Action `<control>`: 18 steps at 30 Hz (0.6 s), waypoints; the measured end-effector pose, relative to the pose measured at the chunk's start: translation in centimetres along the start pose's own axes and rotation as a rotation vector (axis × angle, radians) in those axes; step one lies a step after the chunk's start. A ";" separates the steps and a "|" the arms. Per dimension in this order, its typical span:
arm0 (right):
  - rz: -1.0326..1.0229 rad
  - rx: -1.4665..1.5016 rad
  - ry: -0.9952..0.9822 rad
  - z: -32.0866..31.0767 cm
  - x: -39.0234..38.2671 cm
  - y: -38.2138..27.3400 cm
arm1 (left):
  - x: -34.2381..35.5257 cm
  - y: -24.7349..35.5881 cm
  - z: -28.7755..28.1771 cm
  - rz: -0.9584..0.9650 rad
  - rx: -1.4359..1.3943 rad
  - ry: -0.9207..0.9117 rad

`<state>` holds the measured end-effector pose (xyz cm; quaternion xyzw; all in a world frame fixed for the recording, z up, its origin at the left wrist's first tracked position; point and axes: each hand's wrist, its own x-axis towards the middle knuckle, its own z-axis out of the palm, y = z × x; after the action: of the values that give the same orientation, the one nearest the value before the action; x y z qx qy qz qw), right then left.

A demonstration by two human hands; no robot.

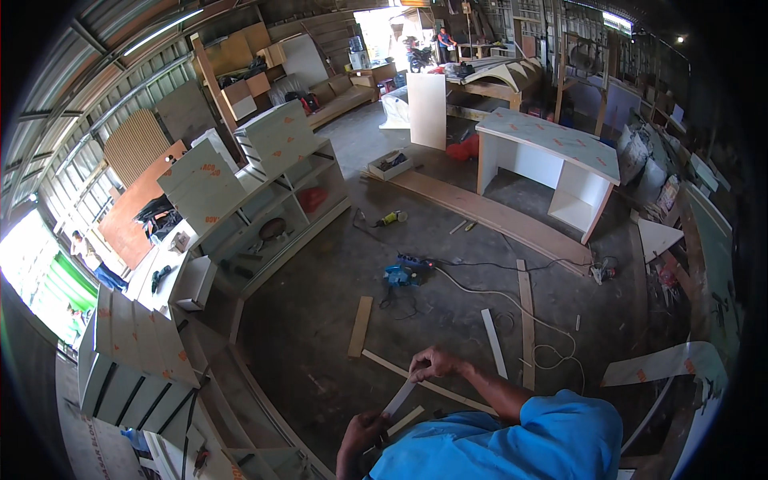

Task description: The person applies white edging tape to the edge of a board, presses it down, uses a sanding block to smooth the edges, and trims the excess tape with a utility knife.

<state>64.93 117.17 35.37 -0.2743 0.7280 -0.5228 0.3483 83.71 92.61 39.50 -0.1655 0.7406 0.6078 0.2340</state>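
Note:
A short white strip (pixel 399 398) slants between my two hands above the floor. My right hand (pixel 434 364) is closed on its upper end, knuckles up. Lower down and to the left, my left hand (pixel 365 430) grips the other end. Below them a long thin pale strip (pixel 436 387) lies on the floor, partly hidden by my right forearm. A shorter pale piece (pixel 406 421) shows beside my blue sleeve. Just ahead is a flat wooden board (pixel 360 326).
Blue power tool (pixel 402 275), yellow-green power tool (pixel 391 218) and trailing cables (pixel 496 293) lie ahead. Cabinet frames (pixel 276 224) line the left; a desk-like cabinet (pixel 552 152) stands far right, behind long planks (pixel 488 214). Two people (pixel 98 262) (pixel 445 44) are far off.

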 end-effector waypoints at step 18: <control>-0.041 0.002 -0.142 1.6 0.0 2.2 | -1.5 -0.3 0.8 -0.066 0.010 -0.052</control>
<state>66.15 116.93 32.95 -0.3253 0.6952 -0.5098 0.3886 85.22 93.28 39.99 -0.1726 0.7313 0.6003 0.2739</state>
